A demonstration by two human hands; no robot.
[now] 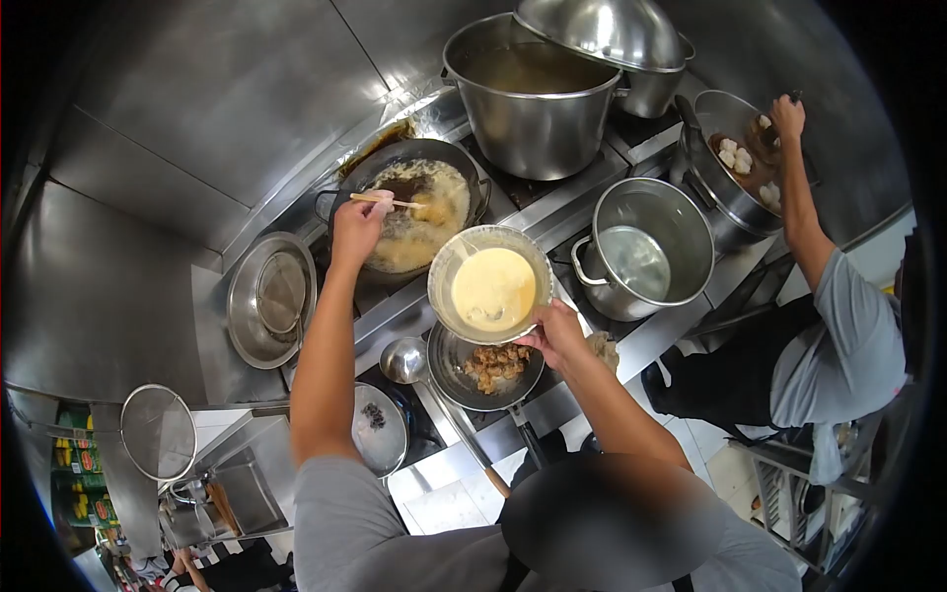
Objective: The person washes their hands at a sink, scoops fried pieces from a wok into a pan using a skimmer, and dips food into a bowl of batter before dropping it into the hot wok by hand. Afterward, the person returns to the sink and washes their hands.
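Observation:
My left hand point(363, 225) is closed around pale wooden chopsticks point(404, 203), whose tips reach into a wok point(347, 178) of bubbling oil with golden batter bits floating in it. Gripped at the rim by my right hand point(558, 333), a metal bowl point(444, 296) hangs just to the right of the wok. Pale yellow batter point(493, 288) lies in the bowl. Below the bowl, partly covered by it, is a frying pan point(454, 387) with browned fried pieces point(493, 367) inside.
A ladle point(402, 361) lies beside the frying pan. A strainer in a basin point(242, 326) stands left. Behind are a tall stockpot point(538, 123) and a pot of clear liquid point(602, 212). At right, a co-worker's hand point(787, 118) is over another pot point(718, 202).

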